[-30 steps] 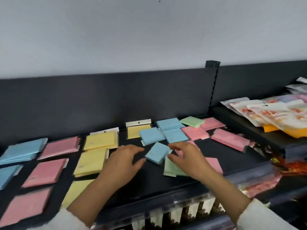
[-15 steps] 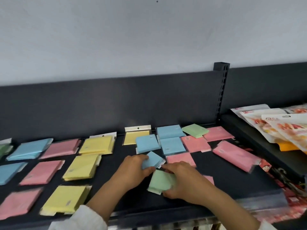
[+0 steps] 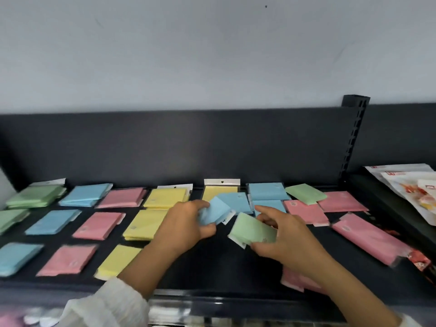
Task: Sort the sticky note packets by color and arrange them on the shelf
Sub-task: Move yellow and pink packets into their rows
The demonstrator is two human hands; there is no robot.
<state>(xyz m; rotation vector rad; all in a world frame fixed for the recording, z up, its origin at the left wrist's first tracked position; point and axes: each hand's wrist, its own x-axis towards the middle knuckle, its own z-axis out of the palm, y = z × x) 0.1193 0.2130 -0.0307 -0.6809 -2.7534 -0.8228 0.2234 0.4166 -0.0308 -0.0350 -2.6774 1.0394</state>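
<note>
Two packets are held over mid-shelf (image 3: 236, 267): the left hand (image 3: 184, 230) pinches a blue packet (image 3: 215, 214) in its fingers (image 3: 199, 205), and the right hand (image 3: 287, 241) grips a green packet (image 3: 253, 230) at its 3 o'clock. Sorting is under way; next, probably, each travels toward 9 o'clock, to the blue column (image 3: 85, 198) and the green column (image 3: 35, 197).

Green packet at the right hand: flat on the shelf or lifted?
Lifted, tilted: the right hand pinches the green packet by its right edge, face angled off the shelf.
</note>
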